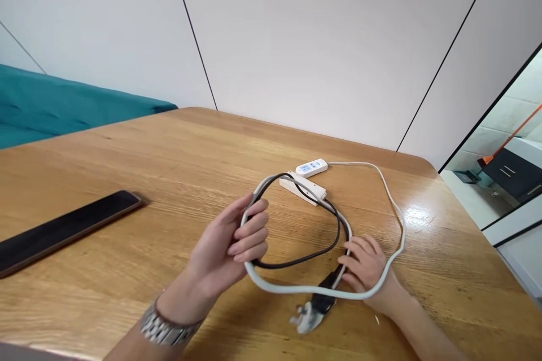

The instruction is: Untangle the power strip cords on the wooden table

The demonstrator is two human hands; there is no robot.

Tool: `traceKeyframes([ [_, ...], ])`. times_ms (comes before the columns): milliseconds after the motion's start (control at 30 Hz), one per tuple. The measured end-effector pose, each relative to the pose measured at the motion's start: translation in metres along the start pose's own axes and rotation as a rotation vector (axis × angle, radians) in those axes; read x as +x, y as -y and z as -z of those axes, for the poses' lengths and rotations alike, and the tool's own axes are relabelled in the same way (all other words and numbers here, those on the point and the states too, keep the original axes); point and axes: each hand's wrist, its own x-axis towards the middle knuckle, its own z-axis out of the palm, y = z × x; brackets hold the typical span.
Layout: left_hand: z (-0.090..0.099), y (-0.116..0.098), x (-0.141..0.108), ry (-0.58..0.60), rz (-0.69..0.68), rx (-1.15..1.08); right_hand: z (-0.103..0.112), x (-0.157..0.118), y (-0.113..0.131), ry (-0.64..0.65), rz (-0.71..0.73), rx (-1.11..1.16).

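Observation:
My left hand [231, 242], with a metal-band watch on the wrist, closes its fingers round one side of a loop of white cable [296, 289] and thinner black cable [292, 263]. On the other side of the loop, my right hand [366, 268] has its fingertips and thumb on the cables. Beside that hand is a plug [309, 316] with a black part and a whitish, blurred end. Beyond the loop lies a white oblong box [302, 189], crossed by the cables. A white hand controller [312, 167] with blue-marked buttons touches or nearly touches it, and a white cable runs from its end.
A wooden table [169, 158] carries everything. At its left lies a long, flat, dark-faced object [71, 228]. Behind rises a white panelled wall [296, 39], with a teal sofa [63, 104] at left. A doorway at right shows an orange-handled broom [514, 138] and a dark cabinet [514, 169].

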Motion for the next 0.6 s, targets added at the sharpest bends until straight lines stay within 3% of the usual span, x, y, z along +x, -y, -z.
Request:
traceKeyframes([
  [133, 0.029, 0.011, -0.006, -0.010, 0.035, -0.062, -0.005, -0.015, -0.043, -0.013, -0.201, -0.080],
  [267, 0.057, 0.028, -0.001, -0.015, 0.079, -0.050, -0.002, -0.031, -0.063, 0.003, -0.441, -0.018],
  [400, 0.088, 0.039, -0.001, 0.017, 0.184, 0.291, 0.037, -0.059, -0.070, 0.197, -0.524, 0.158],
  [467, 0.098, 0.037, 0.000, 0.005, 0.183, 0.438, 0.062, -0.071, -0.072, 0.223, -0.624, 0.209],
  [533, 0.101, 0.030, 0.006, -0.073, 0.141, 0.476, 0.082, -0.074, -0.068, 0.111, -0.751, 0.157],
  [600, 0.096, 0.018, 0.017, -0.183, 0.088, 0.433, 0.093, -0.065, -0.055, -0.034, -0.768, 0.137],
])
